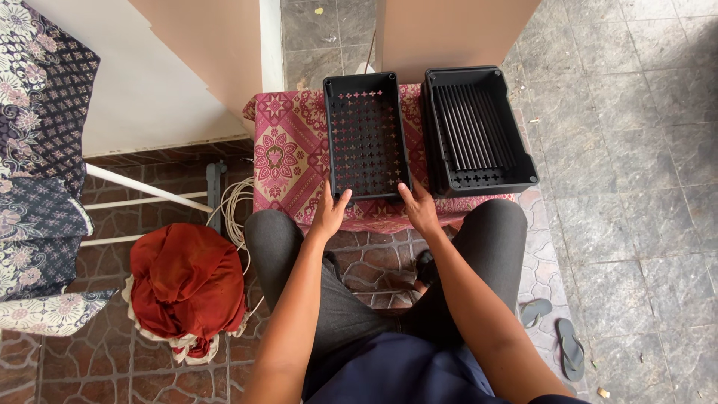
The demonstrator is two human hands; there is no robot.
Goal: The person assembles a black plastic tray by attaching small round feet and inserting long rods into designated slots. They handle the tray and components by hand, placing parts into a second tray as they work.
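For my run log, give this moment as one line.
left hand: on perforated black tray near edge | right hand: same | second black tray: beside, untouched

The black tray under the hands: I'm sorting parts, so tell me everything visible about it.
The tray is black, rectangular and looks like plastic, with low walls and a floor pierced by rows of cross-shaped holes. It is empty and lies flat on the patterned red cloth, long side running away from the person. The left hand and right hand grip its near corners. A deeper black bin sits close on its right.
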